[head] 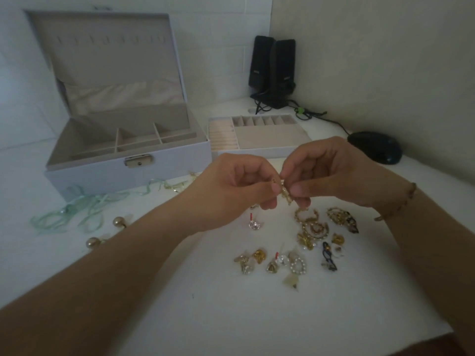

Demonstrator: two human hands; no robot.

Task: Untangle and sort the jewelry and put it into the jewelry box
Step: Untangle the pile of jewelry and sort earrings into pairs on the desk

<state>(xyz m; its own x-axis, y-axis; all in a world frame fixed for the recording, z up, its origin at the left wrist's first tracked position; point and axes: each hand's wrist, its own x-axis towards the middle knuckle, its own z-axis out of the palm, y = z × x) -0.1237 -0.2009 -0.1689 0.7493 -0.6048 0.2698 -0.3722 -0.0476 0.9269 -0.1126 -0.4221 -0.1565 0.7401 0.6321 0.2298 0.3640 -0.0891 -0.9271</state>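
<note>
Both grips pinching one gold earring [362, 193] above the bench [205, 304]: my left hand [231, 194] and right hand [334, 176] meet on it. Loose jewelry pile [308, 240] below; jewelry box [128, 155] open, back left.

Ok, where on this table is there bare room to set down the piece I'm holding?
Bare tabletop lies near you, between your forearms, below the gold earring pile. A smaller patch sits between the jewelry box and the crystal stud. It is crowded under your right hand and along the green ribbon and pearl balls.
</note>
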